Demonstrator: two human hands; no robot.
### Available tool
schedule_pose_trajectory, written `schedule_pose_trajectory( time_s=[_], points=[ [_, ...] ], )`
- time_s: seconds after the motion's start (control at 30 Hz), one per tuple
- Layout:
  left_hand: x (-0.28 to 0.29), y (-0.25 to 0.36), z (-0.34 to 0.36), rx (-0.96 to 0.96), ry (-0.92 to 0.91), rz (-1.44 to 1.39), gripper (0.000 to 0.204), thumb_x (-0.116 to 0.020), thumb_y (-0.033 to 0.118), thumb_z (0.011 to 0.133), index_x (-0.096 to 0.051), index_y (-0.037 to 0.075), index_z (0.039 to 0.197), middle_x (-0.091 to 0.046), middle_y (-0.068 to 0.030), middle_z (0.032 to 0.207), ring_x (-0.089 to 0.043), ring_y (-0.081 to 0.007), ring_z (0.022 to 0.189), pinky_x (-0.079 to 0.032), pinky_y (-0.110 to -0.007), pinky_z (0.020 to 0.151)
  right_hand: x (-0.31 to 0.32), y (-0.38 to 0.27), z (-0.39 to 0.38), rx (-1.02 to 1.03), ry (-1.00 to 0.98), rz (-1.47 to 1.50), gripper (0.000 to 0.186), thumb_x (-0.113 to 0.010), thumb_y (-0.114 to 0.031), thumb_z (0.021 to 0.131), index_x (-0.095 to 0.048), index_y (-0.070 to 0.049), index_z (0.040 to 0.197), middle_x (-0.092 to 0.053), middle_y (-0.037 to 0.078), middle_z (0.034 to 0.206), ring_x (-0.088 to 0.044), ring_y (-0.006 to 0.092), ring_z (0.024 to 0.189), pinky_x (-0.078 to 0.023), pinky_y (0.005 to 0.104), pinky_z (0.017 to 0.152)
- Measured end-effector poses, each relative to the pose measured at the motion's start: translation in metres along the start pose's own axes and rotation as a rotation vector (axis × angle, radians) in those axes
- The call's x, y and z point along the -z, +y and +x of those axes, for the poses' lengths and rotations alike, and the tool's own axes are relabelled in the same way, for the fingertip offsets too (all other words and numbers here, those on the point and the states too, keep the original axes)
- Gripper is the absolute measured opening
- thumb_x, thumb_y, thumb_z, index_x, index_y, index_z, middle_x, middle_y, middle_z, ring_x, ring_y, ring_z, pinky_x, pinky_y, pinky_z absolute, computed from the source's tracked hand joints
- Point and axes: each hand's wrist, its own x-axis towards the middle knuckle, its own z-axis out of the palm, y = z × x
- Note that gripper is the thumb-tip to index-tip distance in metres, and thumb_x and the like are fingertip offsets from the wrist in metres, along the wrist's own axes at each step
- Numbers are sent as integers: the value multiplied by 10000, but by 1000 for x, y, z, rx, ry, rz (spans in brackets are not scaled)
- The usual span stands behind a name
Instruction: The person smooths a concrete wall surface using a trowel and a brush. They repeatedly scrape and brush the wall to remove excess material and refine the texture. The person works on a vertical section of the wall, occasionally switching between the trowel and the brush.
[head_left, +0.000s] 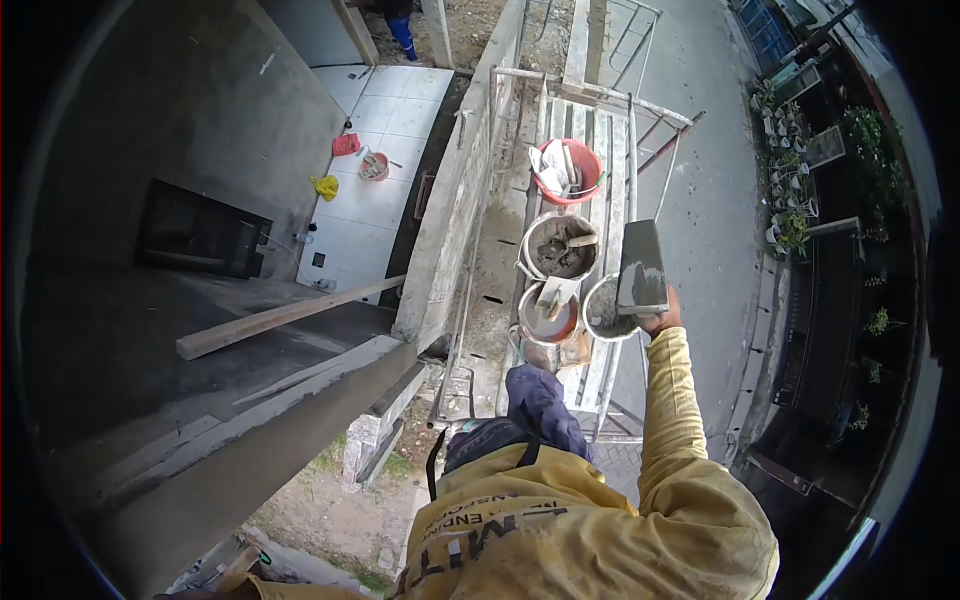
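My right hand [662, 314] is closed at the lower end of a flat, rectangular plastering float [641, 270], out over the right side of the scaffold. Wet grey mortar covers the float's lower part; its grip is hidden behind the board. Just left of it stands a bucket [606, 310] with grey inside. Beside that, a trowel [556, 297] with a wooden handle lies across a bucket of greyish water [536, 325]. A pale bucket [527, 262] farther off holds dark mortar and a wooden-handled tool [582, 241]. My left sleeve [285, 590] leaves the picture at the lower edge, its hand unseen.
The buckets stand on slatted scaffold planks [600, 130] with metal rails [634, 170]. A red bucket [590, 165] holds bags and tools. Left runs a bare wall top [440, 220], with a timber beam [290, 317] beyond. Far below right lies a road [715, 190].
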Motion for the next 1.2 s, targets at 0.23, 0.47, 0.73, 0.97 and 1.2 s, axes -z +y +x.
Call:
schedule_pose_trajectory(
  time_s=[0.23,0.47,0.73,0.97,1.2],
  points=[
    [-67,16,-244,741,-783,168,510,-531,268,1075,-515,-60,1465,-407,33,701,-372,-55,610,-251,-241,534,-118,186,-5,-222,-220,192,418,-764,-142,839,-676,-57,1238,-749,73,1128,-707,209,1029,-546,334,933],
    [26,38,-476,1523,-1405,290,477,-493,135,1027,-517,-120,1430,-609,-243,1384,-623,-290,1213,-483,-353,1031,-217,280,135,-250,-427,-546,426,-546,-218,973,-640,-131,1380,-618,108,1436,-587,294,1309,-455,361,1134],
    [218,104,-573,1612,-1720,638,465,-547,174,981,-601,-101,1352,-710,-167,1091,-651,-184,887,-525,-318,770,-309,382,263,-699,90,-45,363,-615,-254,961,-722,-101,1272,-715,131,1271,-683,253,1175,-513,350,1031],
    [231,147,-554,1912,-1465,858,435,-551,186,997,-620,-81,1333,-547,24,659,-431,-52,506,-334,-256,453,-305,381,226,-935,124,1026,381,-424,-95,1057,-634,-53,1372,-738,123,1158,-729,248,958,-602,386,875],
    [149,111,-540,1941,-1328,636,457,-563,217,1003,-607,-74,1352,-571,6,652,-472,-68,519,-379,-267,465,-243,299,133,-796,-180,1485,333,-702,-289,975,-709,-20,1172,-768,113,1039,-749,234,874,-637,397,787]
  ],
)
